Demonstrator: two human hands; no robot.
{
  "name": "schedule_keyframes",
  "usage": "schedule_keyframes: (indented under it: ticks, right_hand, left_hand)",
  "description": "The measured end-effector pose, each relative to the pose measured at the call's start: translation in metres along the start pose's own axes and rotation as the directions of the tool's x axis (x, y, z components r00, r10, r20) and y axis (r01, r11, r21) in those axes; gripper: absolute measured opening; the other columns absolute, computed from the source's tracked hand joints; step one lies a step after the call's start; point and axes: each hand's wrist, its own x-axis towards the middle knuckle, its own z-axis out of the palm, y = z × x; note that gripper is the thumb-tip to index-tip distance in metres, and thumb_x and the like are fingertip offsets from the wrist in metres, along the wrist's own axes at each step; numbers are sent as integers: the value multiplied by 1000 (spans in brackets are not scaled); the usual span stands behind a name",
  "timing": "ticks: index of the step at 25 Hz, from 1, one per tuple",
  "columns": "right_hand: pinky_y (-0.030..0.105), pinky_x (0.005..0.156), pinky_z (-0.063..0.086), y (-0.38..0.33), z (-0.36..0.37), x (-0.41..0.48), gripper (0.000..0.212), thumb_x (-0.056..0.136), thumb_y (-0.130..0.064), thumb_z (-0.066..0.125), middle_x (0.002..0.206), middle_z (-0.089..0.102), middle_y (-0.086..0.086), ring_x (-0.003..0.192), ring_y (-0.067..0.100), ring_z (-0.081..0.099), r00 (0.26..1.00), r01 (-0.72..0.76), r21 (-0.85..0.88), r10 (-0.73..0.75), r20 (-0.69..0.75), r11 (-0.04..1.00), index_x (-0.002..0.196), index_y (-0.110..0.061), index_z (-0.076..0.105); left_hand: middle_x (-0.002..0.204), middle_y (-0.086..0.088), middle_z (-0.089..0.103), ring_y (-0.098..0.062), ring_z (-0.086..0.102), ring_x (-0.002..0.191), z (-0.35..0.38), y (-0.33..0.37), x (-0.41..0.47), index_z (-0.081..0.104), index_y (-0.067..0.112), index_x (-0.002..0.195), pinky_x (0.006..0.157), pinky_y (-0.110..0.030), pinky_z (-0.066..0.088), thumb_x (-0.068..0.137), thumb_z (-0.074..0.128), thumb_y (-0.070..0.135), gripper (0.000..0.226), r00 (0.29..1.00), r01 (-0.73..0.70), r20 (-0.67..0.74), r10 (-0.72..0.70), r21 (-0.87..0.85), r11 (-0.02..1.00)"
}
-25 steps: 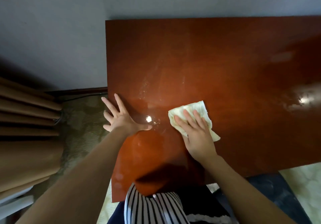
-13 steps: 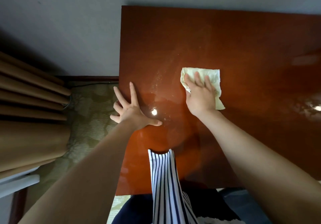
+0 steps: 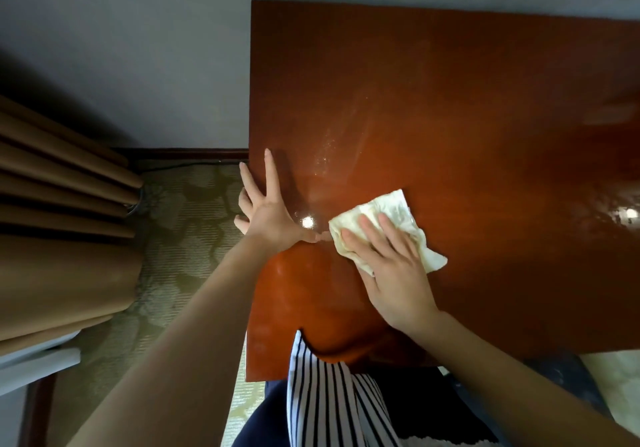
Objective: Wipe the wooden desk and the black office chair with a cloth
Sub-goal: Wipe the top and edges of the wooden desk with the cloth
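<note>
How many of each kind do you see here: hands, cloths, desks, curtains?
Hands: 2, the left hand and the right hand
Cloths: 1, the cloth
Desks: 1, the desk
Curtains: 1, the curtain
Total: 5

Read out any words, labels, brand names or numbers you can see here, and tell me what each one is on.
None: no text, label or number shows on the desk, the cloth, the striped garment, the curtain or the wall.
</note>
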Motion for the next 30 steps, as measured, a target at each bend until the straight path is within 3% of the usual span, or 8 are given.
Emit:
schedule_keyframes:
  ticks: [7,10,14,17,19,23,26,30]
  right_hand:
    - [47,115,22,-14,-14,99,45,98,-24,44,153,32,0,146,27,14,998,46,28,-47,49,999,143,-30,40]
    - [42,119,8,-26,-29,158,46,103,-28,33,159,13,-6,147,22,-1,986,41,-21,-37,160,999,147,-38,24]
    - [43,118,5,-32,-36,199,46,104,-32,25,160,7,-8,147,21,-6,975,48,-60,-34,218,997,148,-41,18]
    - [43,118,7,-38,-27,189,46,104,-37,23,160,8,-7,147,22,-4,986,30,-110,-11,165,993,149,-40,17]
    - [44,118,10,-42,-23,172,46,103,-39,23,159,10,-6,147,23,-2,988,49,-124,-30,154,991,149,-40,18]
    - [46,116,12,-47,-15,113,44,102,-39,28,158,15,-8,147,21,1,974,139,-42,-128,186,989,146,-40,27]
    - [42,115,13,-50,-8,73,51,97,-48,18,156,24,-9,147,19,7,978,150,-14,-146,151,989,144,-38,33]
    - [36,118,2,-54,0,71,60,91,-53,4,157,16,-14,147,11,-5,984,62,87,-75,162,994,145,-42,27]
  left_hand:
    - [160,0,-16,-19,-3,147,1,-18,4,-21,19,149,119,-47,5,60,90,14,142,993,-80,-112,40,-383,920]
    - [160,-9,4,-23,9,147,6,-23,11,-1,8,151,118,-50,16,55,92,20,134,993,15,-100,-66,-446,895]
    - [139,-3,44,-27,37,135,-1,-32,14,30,21,142,107,-50,38,44,90,37,116,993,83,-19,-113,-561,824]
    - [135,10,42,-19,13,144,7,-46,-1,22,31,148,116,-53,21,52,85,61,119,984,171,70,-162,-614,770]
    - [139,5,46,-26,22,144,16,-52,-11,24,32,148,113,-54,26,37,75,82,131,969,226,77,-236,-665,712]
    - [133,6,56,-22,44,131,19,-50,-18,36,31,143,109,-45,35,45,71,75,113,954,240,23,-299,-656,716]
    - [130,4,58,-18,53,121,23,-49,-25,37,26,145,102,-31,41,69,74,58,90,957,182,-57,-283,-641,745]
    - [126,3,61,-19,56,117,27,-51,-25,37,24,144,100,-38,46,70,72,60,90,963,117,-119,-240,-620,776]
